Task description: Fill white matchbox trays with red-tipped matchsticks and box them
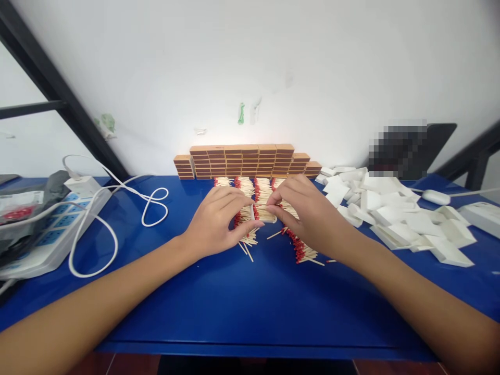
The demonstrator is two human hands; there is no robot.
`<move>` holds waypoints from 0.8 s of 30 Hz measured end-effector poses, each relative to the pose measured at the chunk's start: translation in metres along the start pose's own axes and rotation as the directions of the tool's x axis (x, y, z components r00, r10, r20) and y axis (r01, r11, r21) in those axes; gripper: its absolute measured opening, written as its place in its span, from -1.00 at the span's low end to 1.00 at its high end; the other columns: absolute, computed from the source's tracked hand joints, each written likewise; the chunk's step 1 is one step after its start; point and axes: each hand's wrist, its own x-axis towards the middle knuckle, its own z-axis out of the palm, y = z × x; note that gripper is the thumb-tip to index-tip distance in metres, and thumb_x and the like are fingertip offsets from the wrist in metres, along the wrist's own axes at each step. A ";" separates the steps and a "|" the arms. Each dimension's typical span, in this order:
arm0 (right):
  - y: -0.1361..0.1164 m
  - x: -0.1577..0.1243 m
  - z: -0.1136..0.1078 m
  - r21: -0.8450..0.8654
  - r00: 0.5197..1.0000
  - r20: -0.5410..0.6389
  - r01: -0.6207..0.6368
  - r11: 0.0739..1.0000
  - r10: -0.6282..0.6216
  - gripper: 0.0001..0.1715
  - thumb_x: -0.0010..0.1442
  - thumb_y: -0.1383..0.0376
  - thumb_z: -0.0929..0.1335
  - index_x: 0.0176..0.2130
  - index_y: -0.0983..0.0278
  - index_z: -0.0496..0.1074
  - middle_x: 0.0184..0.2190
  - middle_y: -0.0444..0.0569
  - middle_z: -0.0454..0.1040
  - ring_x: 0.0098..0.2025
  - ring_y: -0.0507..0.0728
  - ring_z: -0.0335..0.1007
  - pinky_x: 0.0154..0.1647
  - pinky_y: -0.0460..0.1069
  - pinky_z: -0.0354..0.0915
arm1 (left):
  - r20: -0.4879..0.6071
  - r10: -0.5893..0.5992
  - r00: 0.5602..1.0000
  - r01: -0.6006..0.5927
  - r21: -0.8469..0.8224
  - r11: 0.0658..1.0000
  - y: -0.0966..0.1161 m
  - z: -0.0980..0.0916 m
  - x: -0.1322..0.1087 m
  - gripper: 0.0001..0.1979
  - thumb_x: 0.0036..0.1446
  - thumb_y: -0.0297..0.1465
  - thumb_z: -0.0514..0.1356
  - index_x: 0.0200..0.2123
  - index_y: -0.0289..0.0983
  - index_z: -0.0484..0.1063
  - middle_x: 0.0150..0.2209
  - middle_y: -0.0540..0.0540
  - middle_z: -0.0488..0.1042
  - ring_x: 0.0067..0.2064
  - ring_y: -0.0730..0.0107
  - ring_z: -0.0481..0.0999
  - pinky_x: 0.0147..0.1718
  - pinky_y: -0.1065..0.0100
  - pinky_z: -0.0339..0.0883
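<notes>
My left hand [219, 221] is closed on a small white matchbox tray [252, 212], with its thumb and fingers at the tray's left end. Pale matchsticks lie at the tray; my left fingers partly cover it. Close by on the right, my right hand [312, 211] has its thumb and fingertips pinched together at the tray's other end. Whatever is in that pinch is too small to make out. Rows of red-headed matches [242, 183] lie behind and under both hands. A loose heap of matches [302, 249] sits below my right palm.
Stacked brown matchboxes [242, 161] stand along the wall. Many empty white trays [406, 213] are piled on the right, near a dark tablet-like object [437, 148]. To the left lie a power strip [50, 229] and a looped white cable [154, 211] on the blue table [234, 307].
</notes>
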 end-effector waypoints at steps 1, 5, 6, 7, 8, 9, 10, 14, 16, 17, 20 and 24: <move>-0.002 0.000 0.000 -0.008 1.000 0.007 0.004 1.000 -0.004 -0.87 0.45 0.36 0.29 -0.21 0.21 0.37 -0.24 0.04 0.49 -0.17 0.24 0.25 -0.09 0.16 0.24 | 0.002 -0.001 1.000 0.001 -0.003 1.000 0.000 0.000 0.000 -0.68 0.27 -0.19 0.37 -0.02 -0.27 0.51 -0.14 -0.15 0.67 -0.01 0.13 0.62 0.05 0.09 0.44; -0.007 0.001 0.001 -0.013 1.000 0.023 -0.007 1.000 0.008 -0.85 0.44 0.38 0.27 -0.20 0.21 0.39 -0.22 0.08 0.49 -0.15 0.25 0.25 -0.08 0.17 0.26 | 0.027 -0.015 1.000 0.015 -0.017 1.000 0.000 0.000 0.000 -0.69 0.29 -0.18 0.35 -0.02 -0.24 0.52 -0.14 -0.14 0.67 0.00 0.13 0.62 0.05 0.08 0.45; -0.008 0.001 0.000 -0.006 1.000 0.019 -0.009 1.000 0.009 -0.86 0.43 0.38 0.28 -0.19 0.20 0.40 -0.22 0.08 0.49 -0.15 0.26 0.26 -0.07 0.17 0.26 | 0.032 -0.021 0.999 0.021 -0.019 1.000 0.000 -0.001 0.000 -0.69 0.29 -0.17 0.35 -0.03 -0.24 0.52 -0.13 -0.14 0.67 0.00 0.12 0.62 0.05 0.07 0.45; -0.007 0.001 -0.001 -0.001 1.000 0.017 -0.010 1.000 0.010 -0.87 0.43 0.38 0.28 -0.19 0.20 0.40 -0.22 0.07 0.49 -0.14 0.26 0.27 -0.06 0.17 0.26 | 0.036 -0.029 0.999 0.030 -0.020 0.999 0.000 -0.001 0.000 -0.68 0.29 -0.16 0.34 -0.03 -0.24 0.52 -0.13 -0.15 0.67 0.00 0.12 0.62 0.06 0.07 0.45; -0.006 0.001 -0.002 0.000 1.000 0.014 -0.011 1.000 0.011 -0.88 0.43 0.36 0.29 -0.19 0.19 0.40 -0.22 0.06 0.49 -0.13 0.26 0.28 -0.05 0.18 0.26 | 0.037 -0.038 0.999 0.039 -0.019 0.999 -0.001 -0.001 0.000 -0.68 0.29 -0.15 0.34 -0.03 -0.24 0.53 -0.13 -0.15 0.67 0.00 0.11 0.62 0.06 0.06 0.45; -0.005 0.001 -0.003 -0.006 1.000 0.012 -0.015 1.000 0.015 -0.89 0.44 0.34 0.30 -0.18 0.19 0.40 -0.22 0.06 0.49 -0.13 0.26 0.29 -0.04 0.18 0.26 | 0.037 -0.050 0.998 0.050 -0.018 0.999 -0.001 -0.001 0.000 -0.67 0.30 -0.14 0.34 -0.03 -0.24 0.53 -0.13 -0.16 0.67 0.00 0.12 0.63 0.06 0.06 0.45; -0.002 0.001 -0.004 -0.016 1.000 0.013 -0.023 1.000 0.023 -0.92 0.43 0.33 0.31 -0.17 0.19 0.40 -0.22 0.06 0.49 -0.13 0.26 0.29 -0.04 0.18 0.26 | 0.036 -0.061 0.998 0.061 -0.015 0.998 -0.002 -0.001 0.000 -0.66 0.30 -0.13 0.33 -0.03 -0.24 0.54 -0.13 -0.16 0.67 0.00 0.12 0.63 0.05 0.06 0.45; 0.008 0.000 -0.007 -0.070 0.997 0.006 -0.073 0.995 0.074 -0.97 0.39 0.31 0.36 -0.19 0.20 0.40 -0.26 0.02 0.49 -0.17 0.24 0.32 -0.12 0.14 0.26 | 0.015 -0.089 0.996 0.089 -0.001 0.996 -0.003 -0.002 0.001 -0.65 0.29 -0.11 0.34 -0.04 -0.25 0.54 -0.14 -0.16 0.67 -0.02 0.13 0.63 0.03 0.08 0.46; 0.012 0.000 -0.007 -0.081 0.995 0.006 -0.095 0.992 0.096 -0.92 0.39 0.33 0.36 -0.23 0.20 0.40 -0.32 -0.01 0.49 -0.21 0.22 0.34 -0.16 0.11 0.24 | 0.003 -0.088 0.996 0.088 0.006 0.996 -0.003 -0.002 0.001 -0.65 0.30 -0.10 0.33 -0.05 -0.25 0.54 -0.15 -0.16 0.67 -0.04 0.14 0.64 0.02 0.09 0.46; 0.013 0.000 -0.006 -0.081 0.995 0.008 -0.100 0.992 0.101 -0.89 0.39 0.34 0.35 -0.25 0.20 0.39 -0.34 -0.03 0.48 -0.22 0.20 0.35 -0.18 0.10 0.24 | 0.000 -0.086 0.996 0.086 0.008 0.996 -0.003 -0.002 0.001 -0.65 0.30 -0.11 0.33 -0.05 -0.26 0.54 -0.15 -0.16 0.67 -0.05 0.14 0.64 0.01 0.09 0.46; 0.012 0.000 -0.004 -0.067 0.995 0.013 -0.096 0.993 0.097 -0.83 0.40 0.36 0.33 -0.29 0.20 0.38 -0.37 -0.04 0.48 -0.25 0.18 0.34 -0.19 0.09 0.25 | -0.005 -0.064 0.998 0.064 0.003 0.998 -0.002 -0.002 0.002 -0.65 0.29 -0.13 0.34 -0.05 -0.28 0.53 -0.15 -0.17 0.67 -0.04 0.14 0.63 0.02 0.10 0.46; 0.009 -0.001 -0.003 -0.042 0.995 0.024 -0.097 0.994 0.098 -0.84 0.42 0.34 0.32 -0.28 0.19 0.38 -0.34 -0.02 0.51 -0.22 0.20 0.37 -0.17 0.10 0.27 | -0.002 -0.043 0.999 0.043 -0.007 0.999 -0.003 0.000 0.000 -0.66 0.27 -0.15 0.37 -0.05 -0.27 0.53 -0.14 -0.17 0.67 -0.03 0.13 0.63 0.03 0.08 0.46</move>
